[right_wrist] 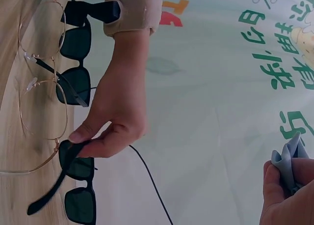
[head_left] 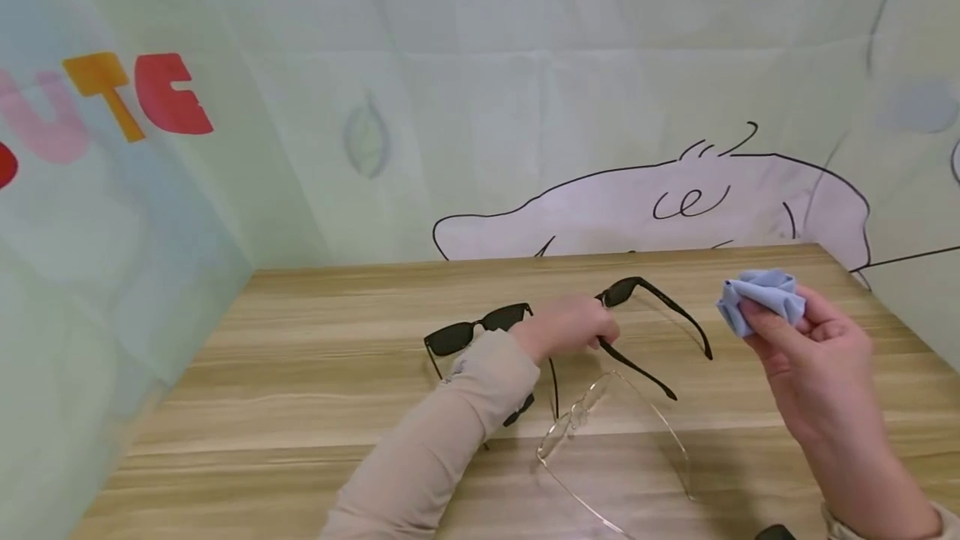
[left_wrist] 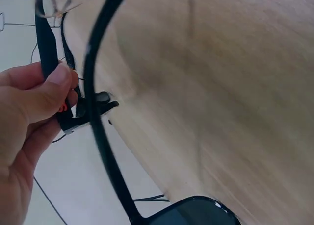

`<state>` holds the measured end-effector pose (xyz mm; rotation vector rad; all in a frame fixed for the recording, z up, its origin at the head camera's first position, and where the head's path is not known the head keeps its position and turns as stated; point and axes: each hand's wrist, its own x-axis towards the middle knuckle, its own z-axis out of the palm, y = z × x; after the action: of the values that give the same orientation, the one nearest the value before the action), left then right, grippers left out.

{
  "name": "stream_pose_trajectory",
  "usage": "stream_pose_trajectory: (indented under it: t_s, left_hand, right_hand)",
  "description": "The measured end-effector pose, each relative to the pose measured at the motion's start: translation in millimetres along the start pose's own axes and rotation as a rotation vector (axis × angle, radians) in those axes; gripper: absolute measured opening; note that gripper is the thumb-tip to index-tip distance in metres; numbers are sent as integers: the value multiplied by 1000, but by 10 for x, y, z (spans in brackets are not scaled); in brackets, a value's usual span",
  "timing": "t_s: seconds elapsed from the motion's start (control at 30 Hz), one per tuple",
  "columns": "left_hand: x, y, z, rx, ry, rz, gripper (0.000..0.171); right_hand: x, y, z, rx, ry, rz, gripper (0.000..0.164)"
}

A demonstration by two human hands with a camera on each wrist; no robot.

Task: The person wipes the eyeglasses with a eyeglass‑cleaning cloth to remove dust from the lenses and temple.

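Note:
My left hand (head_left: 573, 323) reaches across the table and pinches one temple arm of a pair of black sunglasses (head_left: 619, 292). In the left wrist view, the thumb of the left hand (left_wrist: 34, 102) presses on that black temple (left_wrist: 46, 46) near its hinge. My right hand (head_left: 821, 361) holds a crumpled light-blue cloth (head_left: 761, 297) in the air at the right. A second pair of black sunglasses (head_left: 452, 338) stands with its temples unfolded on the left, partly behind the left forearm. Gold-rimmed glasses (head_left: 553, 440) lie nearer, with clear lenses and open temples.
The wood-grain table (head_left: 315, 315) is bordered by a printed cloth backdrop (head_left: 465, 107) at the back and sides. A black device (right_wrist: 88, 12) is on the left wrist. Part of a dark object (head_left: 775, 532) shows at the bottom edge.

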<state>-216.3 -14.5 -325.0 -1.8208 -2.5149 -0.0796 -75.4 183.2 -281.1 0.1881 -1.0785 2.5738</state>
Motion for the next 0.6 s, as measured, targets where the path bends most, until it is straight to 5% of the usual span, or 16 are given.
stream_pose_trajectory:
  t_s: [0.23, 0.37, 0.47, 0.6]
  left_hand:
    - [14, 18, 46, 88, -53, 6, 21]
    - [-75, 37, -13, -5, -59, -31, 28]
    - [-243, 52, -153, -62, 22, -74, 27]
    - [-650, 41, -415, -40, 164, -157, 37]
  right_hand:
    - [48, -7, -50, -73, -66, 11, 38]
    - [46, -53, -105, -243, -98, -41, 47]
    - [42, -144, -178, -472, -128, -148, 55]
    - [59, -311, -332, -1044, -238, -323, 54]
